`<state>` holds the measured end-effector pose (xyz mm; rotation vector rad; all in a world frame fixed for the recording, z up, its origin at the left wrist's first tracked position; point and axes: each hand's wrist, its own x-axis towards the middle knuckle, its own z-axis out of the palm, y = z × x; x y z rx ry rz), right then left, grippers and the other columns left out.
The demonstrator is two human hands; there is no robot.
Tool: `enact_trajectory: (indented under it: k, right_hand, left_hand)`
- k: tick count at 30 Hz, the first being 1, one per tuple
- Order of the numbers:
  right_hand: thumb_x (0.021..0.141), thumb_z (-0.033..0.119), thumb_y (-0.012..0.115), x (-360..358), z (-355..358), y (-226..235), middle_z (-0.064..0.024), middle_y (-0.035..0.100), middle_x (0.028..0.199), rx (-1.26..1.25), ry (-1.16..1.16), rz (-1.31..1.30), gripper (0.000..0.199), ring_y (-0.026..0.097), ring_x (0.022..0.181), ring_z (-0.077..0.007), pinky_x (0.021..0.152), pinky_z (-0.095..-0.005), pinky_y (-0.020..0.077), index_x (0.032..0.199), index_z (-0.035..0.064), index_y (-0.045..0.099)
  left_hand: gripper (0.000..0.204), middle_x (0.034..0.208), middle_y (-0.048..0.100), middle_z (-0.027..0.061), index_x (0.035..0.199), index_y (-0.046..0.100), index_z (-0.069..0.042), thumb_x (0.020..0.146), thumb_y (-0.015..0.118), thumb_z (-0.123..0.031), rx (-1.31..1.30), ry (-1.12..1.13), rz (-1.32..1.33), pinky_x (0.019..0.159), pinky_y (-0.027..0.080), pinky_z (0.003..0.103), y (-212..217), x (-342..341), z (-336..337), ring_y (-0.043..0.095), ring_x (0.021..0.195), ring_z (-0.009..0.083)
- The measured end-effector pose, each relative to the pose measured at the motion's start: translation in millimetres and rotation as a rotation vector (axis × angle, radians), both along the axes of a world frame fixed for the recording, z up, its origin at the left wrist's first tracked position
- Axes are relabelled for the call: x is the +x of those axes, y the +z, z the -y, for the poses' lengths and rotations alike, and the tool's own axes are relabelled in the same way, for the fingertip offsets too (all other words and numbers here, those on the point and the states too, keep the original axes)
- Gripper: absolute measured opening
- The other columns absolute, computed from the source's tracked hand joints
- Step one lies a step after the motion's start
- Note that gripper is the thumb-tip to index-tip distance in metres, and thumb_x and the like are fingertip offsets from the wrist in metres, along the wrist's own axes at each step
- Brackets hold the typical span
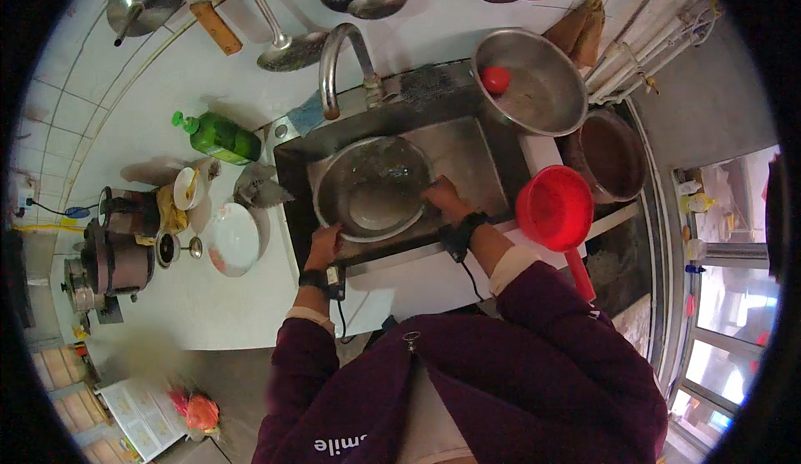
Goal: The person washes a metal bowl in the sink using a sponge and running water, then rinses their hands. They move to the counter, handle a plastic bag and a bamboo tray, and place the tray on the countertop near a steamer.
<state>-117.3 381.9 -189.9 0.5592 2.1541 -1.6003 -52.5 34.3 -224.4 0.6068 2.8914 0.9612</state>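
Note:
A round metal basin [371, 237] sits in the sink [467, 151], with what looks like shallow, clear liquid in its bottom. My left hand [324, 245] is closed on the basin's near left rim. On the right side, the fingers of my right hand [448, 199] grip the rim too, partly hidden by the back of the hand. The curved metal faucet [328, 76] stands behind the basin, its spout pointing down toward the basin's far edge. No running water shows from it.
Right of the sink are a red ladle-like dipper [555, 209], a large metal bowl [557, 88] holding a red round item [496, 80], and a brown pot [613, 155]. Leftward stand a green bottle [219, 137], a white plate [234, 240] and a cooker [121, 259]. Utensils hang behind.

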Motion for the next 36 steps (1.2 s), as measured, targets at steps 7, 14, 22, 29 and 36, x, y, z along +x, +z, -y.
enact_trajectory:
  k: [7, 14, 22, 29, 36]
  right_hand:
    - [0.062, 0.012, 0.070, 28.1, -29.4, -30.0, -0.0124, 0.060, 0.093, 0.192, 0.164, -0.123, 0.043, 0.058, 0.077, -0.0238, 0.066, -0.0360, 0.0472, 0.101, 0.0000, 0.055]
    - [0.065, 0.013, 0.066, 21.9, -22.0, 9.0, -0.0100, 0.059, 0.081, -0.140, -0.183, 0.171, 0.034, 0.055, 0.069, -0.0210, 0.058, -0.0358, 0.0443, 0.093, -0.0043, 0.059]
    - [0.081, 0.013, 0.048, 40.6, 6.3, 37.7, -0.0099, 0.062, 0.094, -0.021, 0.329, 0.178, 0.025, 0.057, 0.084, -0.0224, 0.073, -0.0346, 0.0446, 0.101, 0.0034, 0.061]
    - [0.080, 0.008, 0.045, 39.1, 25.7, 37.8, -0.0167, 0.060, 0.090, -0.082, 0.986, -0.419, 0.026, 0.057, 0.079, -0.0246, 0.068, -0.0347, 0.0442, 0.100, 0.0030, 0.060]
    - [0.082, 0.013, 0.039, 29.0, 20.8, 26.5, -0.0086, 0.061, 0.089, -0.130, 0.553, -0.347, 0.034, 0.058, 0.081, -0.0186, 0.070, -0.0332, 0.0453, 0.108, 0.0034, 0.059]
  left_hand:
    - [0.012, 0.059, 0.053, 0.0028, 0.083, 0.060, -0.009, 0.072, 0.062, -0.013, 0.573, 0.456, 0.670, 0.043, 0.038, 0.026, -19.1, -10.1, -23.0, 0.051, 0.052, 0.0127]
    - [0.019, 0.051, 0.056, 0.0088, 0.065, 0.061, 0.001, 0.070, 0.061, -0.018, 0.244, 0.539, 0.354, 0.046, 0.041, 0.030, 80.3, -36.3, -55.4, 0.055, 0.048, 0.0182]
    - [0.023, 0.057, 0.058, 0.0181, 0.068, 0.057, 0.005, 0.068, 0.060, -0.018, 0.306, 0.561, 0.048, 0.057, 0.047, 0.039, 194.5, -64.3, -89.2, 0.061, 0.057, 0.0317]
    - [0.027, 0.071, 0.058, 0.0280, 0.069, 0.054, 0.008, 0.068, 0.060, -0.018, -0.200, 0.547, -0.267, 0.064, 0.047, 0.046, 261.0, -78.2, -117.3, 0.058, 0.072, 0.0429]
    - [0.028, 0.055, 0.057, 0.0205, 0.067, 0.054, 0.008, 0.068, 0.060, -0.019, 0.030, 0.612, -0.040, 0.054, 0.047, 0.040, 276.7, -74.7, -94.9, 0.059, 0.054, 0.0336]
